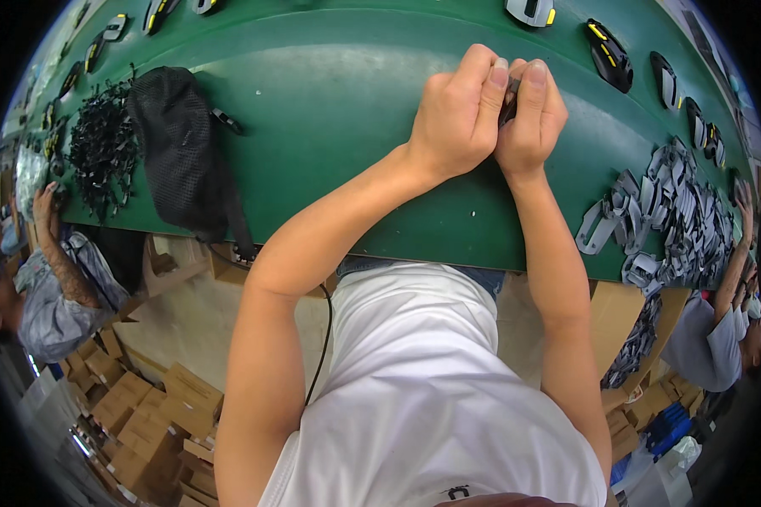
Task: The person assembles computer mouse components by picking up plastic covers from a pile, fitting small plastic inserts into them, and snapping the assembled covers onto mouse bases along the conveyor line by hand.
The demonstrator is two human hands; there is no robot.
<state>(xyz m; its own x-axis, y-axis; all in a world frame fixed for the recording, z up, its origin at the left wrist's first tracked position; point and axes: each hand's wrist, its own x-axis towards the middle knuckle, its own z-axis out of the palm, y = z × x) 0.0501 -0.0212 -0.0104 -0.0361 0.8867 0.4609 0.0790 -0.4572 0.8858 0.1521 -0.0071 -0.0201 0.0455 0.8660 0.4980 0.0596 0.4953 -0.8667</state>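
My left hand [458, 114] and my right hand [533, 122] are pressed side by side above the green table [330, 127]. Both are closed, thumbs on top, around a small dark plastic part [509, 100]. Only a sliver of the part shows between the thumbs; my fingers cover the rest, so its exact kind cannot be made out. Beyond my right hand lies a black shell with yellow strips [609, 55]. A grey-and-black shell [533, 10] rests at the far edge of view, above my hands.
Grey plastic parts [685, 207] are heaped at the right, over a cardboard box [610, 317]. On the left lie a black mesh bag [176, 139], a small black piece [227, 121] and a pile of black clips [103, 148]. People work at both sides [84, 287]; cartons [144, 431] stand below.
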